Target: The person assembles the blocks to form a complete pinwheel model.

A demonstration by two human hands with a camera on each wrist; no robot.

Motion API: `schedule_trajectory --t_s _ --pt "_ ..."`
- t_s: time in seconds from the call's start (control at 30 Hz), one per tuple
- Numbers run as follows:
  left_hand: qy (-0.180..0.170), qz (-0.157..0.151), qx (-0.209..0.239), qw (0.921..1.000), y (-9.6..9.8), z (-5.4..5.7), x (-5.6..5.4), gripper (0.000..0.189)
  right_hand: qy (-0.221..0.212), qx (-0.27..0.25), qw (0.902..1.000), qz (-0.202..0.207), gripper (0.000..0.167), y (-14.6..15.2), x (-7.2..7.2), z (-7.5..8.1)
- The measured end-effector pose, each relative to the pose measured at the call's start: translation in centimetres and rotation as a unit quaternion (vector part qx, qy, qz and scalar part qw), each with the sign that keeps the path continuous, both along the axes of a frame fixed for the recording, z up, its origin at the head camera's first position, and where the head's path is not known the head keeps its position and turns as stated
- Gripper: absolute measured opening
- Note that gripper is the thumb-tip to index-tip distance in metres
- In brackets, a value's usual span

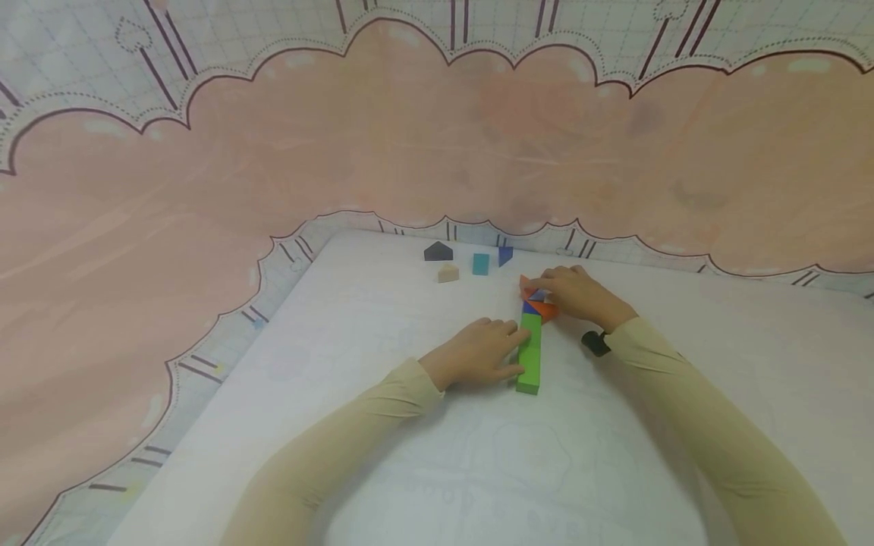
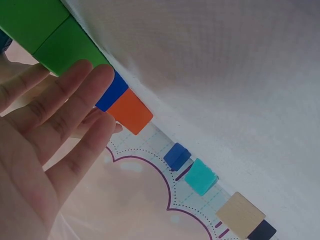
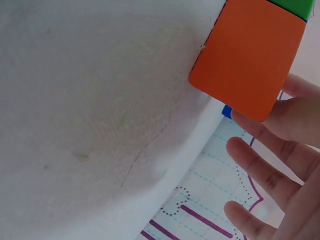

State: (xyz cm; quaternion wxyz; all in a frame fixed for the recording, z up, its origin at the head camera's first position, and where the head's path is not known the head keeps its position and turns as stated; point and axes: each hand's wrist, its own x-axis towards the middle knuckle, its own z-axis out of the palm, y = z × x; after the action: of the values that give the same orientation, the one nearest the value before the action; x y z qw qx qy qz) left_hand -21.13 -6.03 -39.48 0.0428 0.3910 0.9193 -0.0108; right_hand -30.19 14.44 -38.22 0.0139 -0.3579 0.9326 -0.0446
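right hand (image 3: pixel 296 156) at orange block (image 3: pixel 247 57) (rounded corners)

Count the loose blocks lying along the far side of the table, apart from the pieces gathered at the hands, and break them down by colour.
Dark block: 1
Beige block: 1
Teal block: 1
Blue block: 1
Total: 4

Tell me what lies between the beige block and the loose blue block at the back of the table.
The teal block lies between the beige block and the loose blue block; the head and left wrist views both show it.
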Motion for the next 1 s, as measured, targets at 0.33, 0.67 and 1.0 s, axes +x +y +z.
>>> schedule_trajectory --t_s 0.33,0.67,1.0 --pt "0.004 -0.001 -0.002 1.0 -0.05 0.08 0.03 0.057 0.002 -0.005 0.9999 -0.011 0.046 -0.02 0.12 0.03" --pt "0.006 0.0 -0.006 1.0 -0.01 0.29 0.13 0.059 -0.011 -0.025 0.9996 -0.007 0.048 0.03 0.37 0.33" --pt "0.01 0.0 -0.015 0.9998 0.01 0.19 0.12 0.059 -0.022 -0.006 0.9997 -0.007 0.053 -0.05 0.26 0.55"
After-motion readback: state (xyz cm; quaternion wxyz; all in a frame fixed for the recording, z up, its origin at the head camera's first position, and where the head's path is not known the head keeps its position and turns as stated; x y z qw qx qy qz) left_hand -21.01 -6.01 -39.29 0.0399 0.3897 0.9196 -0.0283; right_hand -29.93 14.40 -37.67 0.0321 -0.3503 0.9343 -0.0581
